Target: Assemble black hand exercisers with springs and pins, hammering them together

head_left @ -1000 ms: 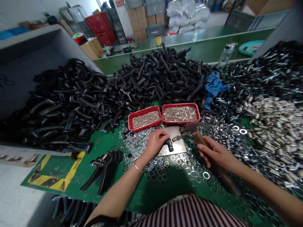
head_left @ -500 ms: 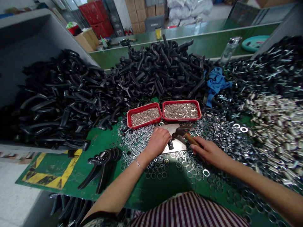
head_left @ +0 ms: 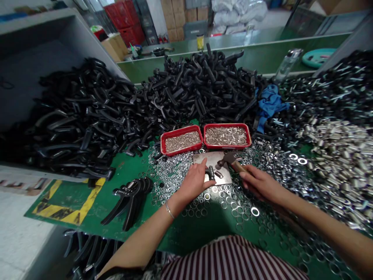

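Note:
A hammer [head_left: 229, 158] with a dark metal head and wooden handle is in my right hand [head_left: 255, 179], its head above the right side of a metal plate [head_left: 201, 156]. My left hand [head_left: 194, 179] rests at the plate's left edge with index finger and thumb spread apart. Between them lies a small black part [head_left: 210, 173], with the thumb close to its lower end; whether it touches cannot be made out. A coil spring [head_left: 218, 174] lies just right of the black part. The remaining left fingers are partly hidden.
Behind the plate stand two red trays [head_left: 180, 150] of small metal pins. Black handles [head_left: 192, 85] are heaped beyond, assembled clamps [head_left: 131, 198] lie at left. Loose rings [head_left: 233, 202] surround the plate; metal sleeves [head_left: 340, 151] and a blue cloth [head_left: 271, 103] are at right.
My left hand's fingers have spread apart from their closed grip at the black part, and a spring now shows beside it. The hammer head has shifted slightly up and right, off the part.

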The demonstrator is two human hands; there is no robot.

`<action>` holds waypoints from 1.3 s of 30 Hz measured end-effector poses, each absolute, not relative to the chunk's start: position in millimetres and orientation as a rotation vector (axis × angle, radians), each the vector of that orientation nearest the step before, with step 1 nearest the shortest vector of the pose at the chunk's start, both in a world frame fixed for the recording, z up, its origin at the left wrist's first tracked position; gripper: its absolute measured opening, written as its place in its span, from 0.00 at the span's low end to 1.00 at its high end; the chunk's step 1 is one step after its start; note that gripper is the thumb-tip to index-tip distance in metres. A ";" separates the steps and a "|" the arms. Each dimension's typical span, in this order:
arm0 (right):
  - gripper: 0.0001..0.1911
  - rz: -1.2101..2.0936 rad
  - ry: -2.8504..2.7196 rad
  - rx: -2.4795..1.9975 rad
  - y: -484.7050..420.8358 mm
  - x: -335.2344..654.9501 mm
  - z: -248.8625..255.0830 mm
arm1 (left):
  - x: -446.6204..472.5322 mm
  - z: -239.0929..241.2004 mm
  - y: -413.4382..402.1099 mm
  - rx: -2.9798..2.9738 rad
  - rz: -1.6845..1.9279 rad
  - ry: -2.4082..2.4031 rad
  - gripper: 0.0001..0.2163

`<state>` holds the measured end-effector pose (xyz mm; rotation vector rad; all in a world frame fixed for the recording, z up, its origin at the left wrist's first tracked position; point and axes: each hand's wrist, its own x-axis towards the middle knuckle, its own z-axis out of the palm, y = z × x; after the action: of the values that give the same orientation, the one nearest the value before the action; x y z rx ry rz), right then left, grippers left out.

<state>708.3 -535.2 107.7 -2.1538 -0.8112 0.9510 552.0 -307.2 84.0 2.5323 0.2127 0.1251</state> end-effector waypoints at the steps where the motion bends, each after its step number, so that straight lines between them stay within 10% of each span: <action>1: 0.22 0.894 -0.785 -2.183 -540.8 711.7 107.3 | 550.3 83.4 -307.6 2.523 0.137 0.214 0.41; 7: 0.19 0.025 -1.048 -2.252 -537.1 721.5 124.0 | 541.1 76.5 -333.6 2.208 0.352 0.533 0.31; 14: 0.26 0.976 -0.501 -1.518 -480.6 669.9 108.7 | 535.9 102.0 -360.6 2.192 0.474 0.367 0.35; 19: 0.24 0.754 -0.411 -1.535 -470.5 672.8 76.5 | 592.4 145.8 -267.7 2.438 0.470 0.273 0.12; 29: 0.23 0.723 -0.209 -1.439 -458.2 684.3 52.2 | 773.9 127.6 -136.7 3.305 0.385 -0.107 0.12; 39: 0.22 0.721 -0.195 -1.451 -453.3 684.5 51.4 | 760.7 131.0 -108.4 3.427 0.321 -0.521 0.10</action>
<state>684.5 -453.3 51.4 -1.4508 -0.1955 0.7209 760.7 -108.4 131.0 3.4268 -0.5213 0.3210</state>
